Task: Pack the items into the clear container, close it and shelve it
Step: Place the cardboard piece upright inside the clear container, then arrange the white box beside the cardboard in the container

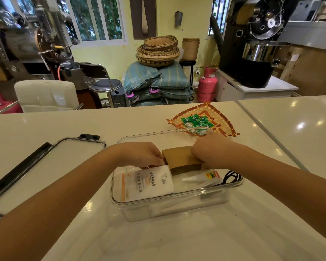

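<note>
I am in the packing step, both hands down in the clear container point(177, 202), which sits open on the white surface point(177, 238) right in front of me. My left hand point(141, 154) is curled on the left end of a brown box point(181, 160) and my right hand point(211, 151) is closed over its right end; between them I hold the box at the middle of the container, its lower edge already below the rim. How firmly the fingers pinch I cannot tell, since they are tucked under.

In the container, on the near-left side of the box, lies a white tissue pack point(149, 182). On the near-right side lie a glue tube point(201, 178) and a black cable point(231, 178), the cable against the container's right wall.

Beyond the container's far right corner is a woven tray point(224, 123) with green sachets point(196, 120); whether those are to go in I cannot say. The lid point(45, 166), with its black clips, lies flat to the left of the container, well apart from it.

Next, I judge, the box needs seating low enough to clear the rim, then I let go and reach left for the lid.
</note>
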